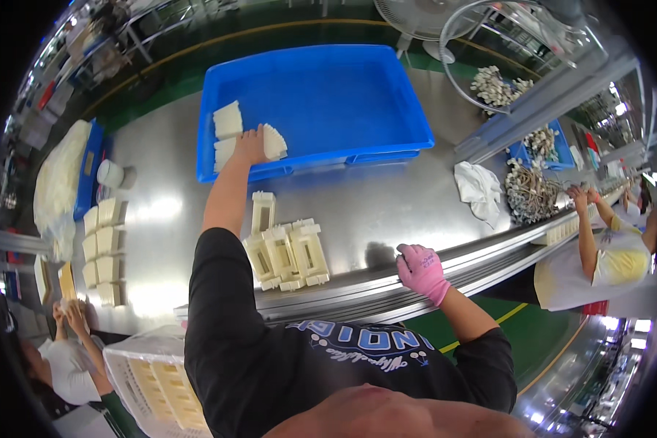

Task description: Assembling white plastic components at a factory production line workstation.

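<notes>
The left hand (250, 146) reaches into the blue tray (343, 95) at the far side of the steel worktop (387, 212), its grip closed on a cream ribbed plastic block (274, 141) that fans out just right of the fingers. Two more cream blocks (227, 120) lie in the tray, touching the hand's left side, one above the other. Near the forearm, between it and the worktop's front edge, four cream bobbin frames (288, 252) lie side by side, a fifth just beyond them. The right hand (421, 271), in a pink glove, rests with fingers curled over the worktop's metal rail (489, 252), pinching nothing. A white cloth (479, 190) lies beyond it.
</notes>
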Tool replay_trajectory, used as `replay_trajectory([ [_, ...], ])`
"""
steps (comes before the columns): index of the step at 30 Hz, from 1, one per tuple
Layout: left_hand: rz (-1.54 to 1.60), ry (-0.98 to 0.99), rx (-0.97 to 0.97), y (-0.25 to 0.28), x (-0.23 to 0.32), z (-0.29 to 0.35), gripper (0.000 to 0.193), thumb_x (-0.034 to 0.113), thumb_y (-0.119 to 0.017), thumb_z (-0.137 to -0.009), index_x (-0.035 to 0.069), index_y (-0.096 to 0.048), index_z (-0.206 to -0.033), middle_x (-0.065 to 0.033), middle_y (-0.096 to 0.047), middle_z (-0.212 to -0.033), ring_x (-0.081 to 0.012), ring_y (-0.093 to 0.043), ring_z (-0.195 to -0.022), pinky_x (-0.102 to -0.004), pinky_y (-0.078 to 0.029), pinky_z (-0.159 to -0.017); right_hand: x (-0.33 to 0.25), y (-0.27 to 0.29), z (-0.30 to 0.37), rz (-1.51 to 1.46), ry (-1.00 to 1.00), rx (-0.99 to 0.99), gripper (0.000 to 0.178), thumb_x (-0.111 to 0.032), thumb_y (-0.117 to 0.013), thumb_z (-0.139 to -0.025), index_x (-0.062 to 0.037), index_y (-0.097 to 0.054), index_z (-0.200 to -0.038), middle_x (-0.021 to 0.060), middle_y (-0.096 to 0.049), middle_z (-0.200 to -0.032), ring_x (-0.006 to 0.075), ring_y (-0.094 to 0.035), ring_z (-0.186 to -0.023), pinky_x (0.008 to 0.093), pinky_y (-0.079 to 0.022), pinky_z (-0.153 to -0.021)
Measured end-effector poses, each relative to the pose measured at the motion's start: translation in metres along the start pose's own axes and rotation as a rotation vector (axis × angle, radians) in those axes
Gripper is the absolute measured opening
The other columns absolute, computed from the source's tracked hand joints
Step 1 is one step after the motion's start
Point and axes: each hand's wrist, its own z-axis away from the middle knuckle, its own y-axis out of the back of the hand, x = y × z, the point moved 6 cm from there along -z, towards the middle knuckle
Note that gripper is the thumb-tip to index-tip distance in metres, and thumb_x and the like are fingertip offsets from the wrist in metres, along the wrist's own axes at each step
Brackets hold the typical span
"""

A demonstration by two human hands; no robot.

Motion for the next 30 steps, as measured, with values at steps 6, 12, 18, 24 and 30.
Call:
replay_trajectory([
  [6, 0.126, 0.083, 0.183, 0.054, 0.021, 0.003, 0.100, 0.047, -0.071, -0.051, -0.002, -0.025, -0.125, -0.0170, -0.046, -0.109, -0.0301, -0.044, -0.102, -0.0423, -0.034, -0.088, 0.006, -0.002, 0.004, 0.020, -0.053, -0.010, 0.016, -0.021, -0.048, -0.076, -0.0069, -0.051, -0.084, 0.0119, -0.057, -0.074, 0.0282, -0.055, -0.073, 0.0391, -0.042, -0.066],
  [12, 0.725, -0.035, 0.404, 0.147, 0.102, 0.076, 0.080, 0.031, -0.074, -0.053, -0.001, -0.036, -0.115, -0.0211, -0.048, -0.105, -0.0357, -0.045, -0.098, -0.0399, -0.037, -0.084, 0.003, 0.000, 0.005, -0.111, -0.032, 0.006, 0.029, -0.023, -0.048, -0.079, -0.0034, -0.048, -0.100, 0.0134, -0.057, -0.080, 0.0289, -0.056, -0.072, 0.0396, -0.043, -0.065],
  [18, 1.577, -0.010, -0.179, 0.029, 0.259, 0.126, 0.067, 0.037, -0.072, -0.057, 0.002, -0.048, -0.110, -0.0141, -0.055, -0.104, -0.0247, -0.053, -0.095, -0.0348, -0.041, -0.082, 0.024, 0.000, -0.039, -0.805, -0.242, 0.111, 0.068, -0.031, -0.050, -0.079, -0.0033, -0.015, -0.130, 0.0212, -0.049, -0.110, 0.0328, -0.056, -0.083, 0.0393, -0.043, -0.077],
  [24, 1.438, -0.381, -0.445, -0.008, 0.355, 0.140, 0.045, 0.032, -0.062, -0.070, 0.005, -0.055, -0.104, -0.0138, -0.056, -0.103, -0.0252, -0.054, -0.092, -0.0350, -0.042, -0.079, 0.085, -0.080, -0.075, 0.140, 0.018, -0.271, 0.054, -0.038, -0.050, -0.074, -0.0008, -0.044, -0.113, 0.0224, -0.054, -0.103, 0.0356, -0.053, -0.092, 0.0409, -0.041, -0.080],
  [30, 0.410, -0.427, 0.032, 0.098, 0.235, 0.162, 0.042, 0.022, -0.056, -0.070, 0.007, -0.051, -0.108, -0.0148, -0.052, -0.107, -0.0302, -0.050, -0.098, -0.0398, -0.041, -0.082, 0.076, -0.039, -0.089, -0.055, -0.072, -0.274, 0.038, -0.033, -0.049, -0.072, -0.0011, -0.058, -0.091, 0.0206, -0.056, -0.098, 0.0323, -0.053, -0.092, 0.0370, -0.042, -0.080],
])
